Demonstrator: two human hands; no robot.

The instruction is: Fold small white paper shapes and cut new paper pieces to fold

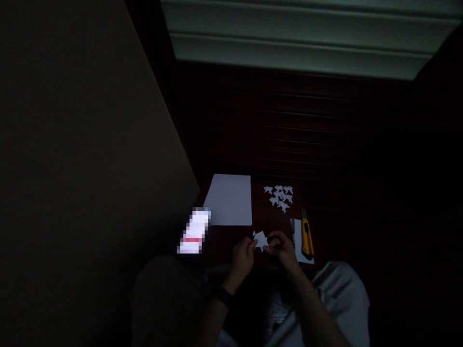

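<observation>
Between my hands is a small folded white paper (261, 239) with pointed corners. My left hand (243, 254) pinches its left edge, and a dark band circles that wrist. The fingers of my right hand (283, 248) are closed on the paper's right side. Beyond it lies a stack of white paper (231, 200). Several small folded paper figures (280, 196) are grouped at the back right. Right of my right hand, a yellow utility knife (307, 238) rests partly over a white paper piece (298, 241), its blade end pointing away.
A lit, pixelated screen (195, 231) sits at the left edge of the dark table (220, 241). A plain wall (108, 144) rises on the left. Behind the table stands dark slatted panelling (282, 125). The room is very dim.
</observation>
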